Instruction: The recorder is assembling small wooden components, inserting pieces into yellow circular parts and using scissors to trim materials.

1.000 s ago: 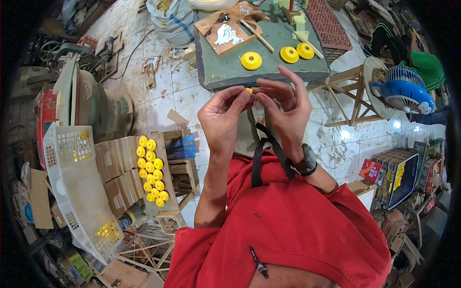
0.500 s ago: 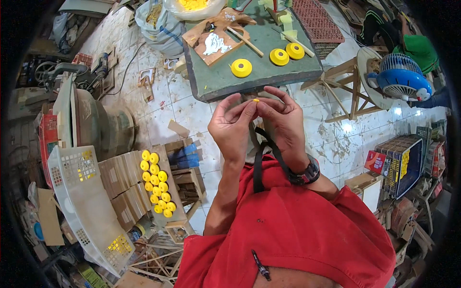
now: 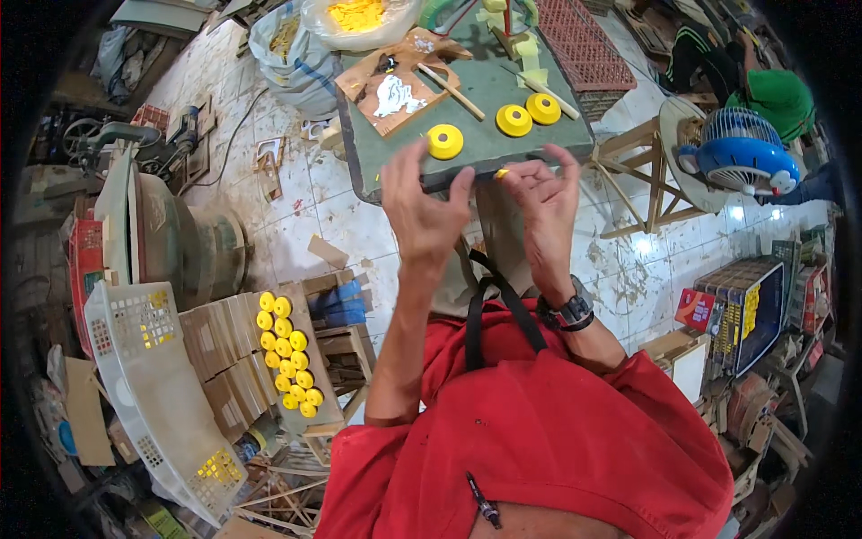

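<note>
My right hand [image 3: 544,202] pinches a small yellow piece [image 3: 502,173] between thumb and fingertips, just off the near edge of the green-topped table [image 3: 404,160]. My left hand [image 3: 422,208] is open, slightly blurred, thumb and fingers apart, its fingertips near a round yellow disc [image 3: 444,141] with a dark centre hole. Two more yellow discs, one [image 3: 514,120] beside the other [image 3: 543,109], lie to the right. Behind them, a wooden board [image 3: 373,83] carries a patch of white paste [image 3: 396,96], and a wooden stick [image 3: 452,92] rests partly on it.
An open bag of yellow pieces [image 3: 356,15] stands at the table's back left. To my left are a white plastic crate [image 3: 171,395] and a board of several yellow discs [image 3: 298,360]. A blue fan [image 3: 742,148] and a person in green [image 3: 774,103] are at the right.
My hands have parted: the left has opened and moved left toward the nearest disc, while the right has shifted slightly right and keeps the yellow piece.
</note>
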